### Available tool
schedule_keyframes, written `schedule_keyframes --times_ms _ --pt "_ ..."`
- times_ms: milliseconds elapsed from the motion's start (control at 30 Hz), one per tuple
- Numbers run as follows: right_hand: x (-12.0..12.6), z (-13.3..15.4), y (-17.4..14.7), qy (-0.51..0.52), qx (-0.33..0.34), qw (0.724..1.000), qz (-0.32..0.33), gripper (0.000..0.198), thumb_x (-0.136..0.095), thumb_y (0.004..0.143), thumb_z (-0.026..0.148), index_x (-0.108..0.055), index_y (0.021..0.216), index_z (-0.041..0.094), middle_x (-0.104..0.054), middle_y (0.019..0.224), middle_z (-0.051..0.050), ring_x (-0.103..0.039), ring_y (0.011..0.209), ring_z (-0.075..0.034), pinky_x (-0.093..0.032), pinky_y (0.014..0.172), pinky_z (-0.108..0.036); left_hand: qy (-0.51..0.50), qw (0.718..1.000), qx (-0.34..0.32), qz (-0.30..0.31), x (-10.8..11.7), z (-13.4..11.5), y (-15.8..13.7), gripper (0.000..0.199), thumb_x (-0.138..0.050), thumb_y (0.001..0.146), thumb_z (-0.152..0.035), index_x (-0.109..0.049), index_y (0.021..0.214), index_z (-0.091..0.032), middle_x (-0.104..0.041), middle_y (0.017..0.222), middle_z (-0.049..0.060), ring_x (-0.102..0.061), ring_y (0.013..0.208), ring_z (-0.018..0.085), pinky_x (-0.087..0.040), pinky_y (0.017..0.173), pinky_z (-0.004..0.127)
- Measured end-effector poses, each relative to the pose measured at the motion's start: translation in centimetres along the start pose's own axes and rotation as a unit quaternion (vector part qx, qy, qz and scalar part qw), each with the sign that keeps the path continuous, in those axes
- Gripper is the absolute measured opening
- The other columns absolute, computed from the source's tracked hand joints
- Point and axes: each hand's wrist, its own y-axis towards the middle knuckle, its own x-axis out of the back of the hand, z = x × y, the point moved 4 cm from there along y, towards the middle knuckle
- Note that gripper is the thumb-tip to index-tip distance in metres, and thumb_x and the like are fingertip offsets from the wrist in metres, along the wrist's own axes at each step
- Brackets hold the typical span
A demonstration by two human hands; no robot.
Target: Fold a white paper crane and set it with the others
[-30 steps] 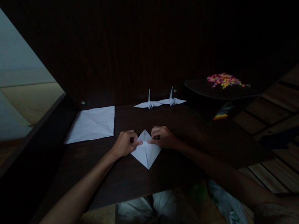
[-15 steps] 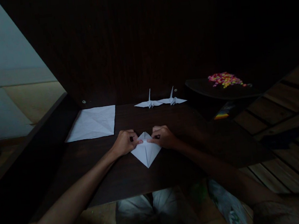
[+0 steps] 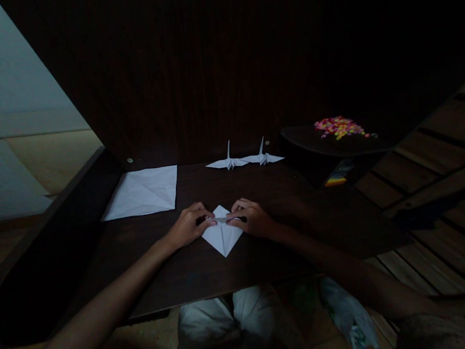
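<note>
A white sheet of origami paper (image 3: 223, 241), folded into a diamond with a crease down its middle, lies on the dark desk (image 3: 165, 286). My left hand (image 3: 191, 224) pinches its left side, thumb and fingers near the centre. From the right, my right hand (image 3: 252, 217) pinches the opposite side in the same way. Between the fingertips a fold runs across the diamond, its upper part standing slightly apart from the lower. The fingertips hide the diamond's side corners in part.
Two white paper cranes (image 3: 230, 163) stand side by side along the back panel. A creased white sheet (image 3: 144, 191) lies at the back left. On a dark corner shelf (image 3: 299, 133) at the right sits a heap of small colourful pieces (image 3: 341, 127). A raised side board (image 3: 54, 234) bounds the left.
My fingers have shifted from the outer edges toward the fold across the diamond, and that fold now shows between them. The whole view has moved slightly.
</note>
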Motion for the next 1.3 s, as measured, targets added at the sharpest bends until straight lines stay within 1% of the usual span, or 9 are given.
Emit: schedule_keyframes --times_ms 300,500,600,667,733,867,1033,1167,1300 --pt "-0.3 -0.2 -0.2 0.009 -0.033 0.999 0.005 0.019 -0.074 0.077 0.026 -0.076 0.093 0.017 -0.063 0.084 -0.006 -0.058 0.079 -0.017 -0.049 0.072 -0.031 0.008 0.999 0.017 -0.028 -0.3 -0.1 -0.2 0.015 -0.067 0.082 -0.030 -0.070 0.089 -0.017 -0.062 0.085 0.005 -0.059 0.082 0.019 -0.047 0.076 0.032" --pt "-0.1 0.2 -0.1 -0.021 -0.043 0.999 0.027 0.019 -0.072 0.078 0.027 -0.074 0.095 0.017 -0.062 0.085 -0.005 -0.057 0.080 -0.018 -0.048 0.074 -0.032 0.045 0.998 0.014 -0.048 -0.3 -1.1 -0.6 0.015 -0.065 0.082 -0.029 -0.062 0.092 -0.018 -0.061 0.087 0.004 -0.057 0.083 0.020 -0.047 0.076 0.033" --pt "0.3 0.7 -0.4 -0.045 -0.043 0.998 0.004 0.021 -0.072 0.078 0.030 -0.070 0.095 0.017 -0.062 0.087 -0.006 -0.056 0.081 -0.019 -0.047 0.074 -0.032 0.089 0.992 0.024 -0.089 -0.2 -2.1 -1.7 0.015 -0.063 0.083 -0.031 -0.056 0.084 -0.018 -0.057 0.083 0.004 -0.055 0.080 0.019 -0.047 0.073 0.032" --pt "0.6 1.2 -0.7 -0.061 -0.038 0.997 -0.028 0.016 -0.070 0.079 0.030 -0.066 0.088 0.017 -0.062 0.086 -0.006 -0.055 0.080 -0.019 -0.046 0.072 -0.031 0.106 0.988 0.033 -0.104 -0.3 -2.7 -2.6 0.018 -0.059 0.087 -0.032 -0.053 0.078 -0.018 -0.055 0.078 0.003 -0.054 0.075 0.018 -0.048 0.069 0.031" --pt "0.6 1.7 -1.2 -0.084 -0.034 0.995 -0.048 0.014 -0.068 0.081 0.029 -0.061 0.079 0.018 -0.059 0.080 -0.005 -0.054 0.076 -0.019 -0.044 0.068 -0.030 0.099 0.990 0.025 -0.093 -0.6 -3.2 -3.2 0.018 -0.057 0.089 -0.033 -0.055 0.079 -0.018 -0.057 0.079 0.004 -0.055 0.075 0.017 -0.049 0.069 0.031" --pt "0.3 2.5 -1.9 -0.122 -0.030 0.991 -0.037 0.019 -0.065 0.084 0.026 -0.057 0.069 0.018 -0.059 0.073 -0.004 -0.053 0.070 -0.017 -0.041 0.063 -0.028 0.083 0.994 -0.031 -0.064 -1.2 -3.8 -3.6 0.021 -0.057 0.090 -0.032 -0.065 0.102 -0.017 -0.064 0.106 0.009 -0.059 0.096 0.021 -0.051 0.086 0.036" --pt "0.2 3.8 -2.6 -0.147 -0.011 0.989 0.000 0.016 -0.059 0.089 0.030 -0.067 0.081 0.019 -0.068 0.086 -0.006 -0.057 0.080 -0.019 -0.044 0.072 -0.031 0.120 0.991 -0.042 -0.039 -1.6 -3.8 -3.5 0.027 -0.052 0.093 -0.033 -0.070 0.106 -0.017 -0.067 0.113 0.011 -0.060 0.096 0.021 -0.053 0.086 0.038" --pt "0.1 4.4 -2.8 -0.154 -0.035 0.987 0.012 0.020 -0.062 0.086 0.039 -0.071 0.085 0.021 -0.070 0.097 -0.007 -0.057 0.084 -0.022 -0.045 0.073 -0.034 0.155 0.987 -0.051 -0.002 -2.0 -4.2 -3.4 0.030 -0.047 0.095 -0.030 -0.068 0.111 -0.015 -0.067 0.118 0.012 -0.060 0.101 0.023 -0.050 0.090 0.040" --pt "-0.1 4.4 -2.8 -0.156 -0.058 0.986 0.015 0.024 -0.066 0.083 0.043 -0.071 0.089 0.021 -0.070 0.099 -0.007 -0.057 0.084 -0.022 -0.046 0.073 -0.034 0.149 0.988 -0.034 0.022 -2.1 -4.2 -3.5 0.032 -0.046 0.095 -0.029 -0.067 0.115 -0.014 -0.067 0.119 0.012 -0.059 0.106 0.024 -0.046 0.094 0.041"
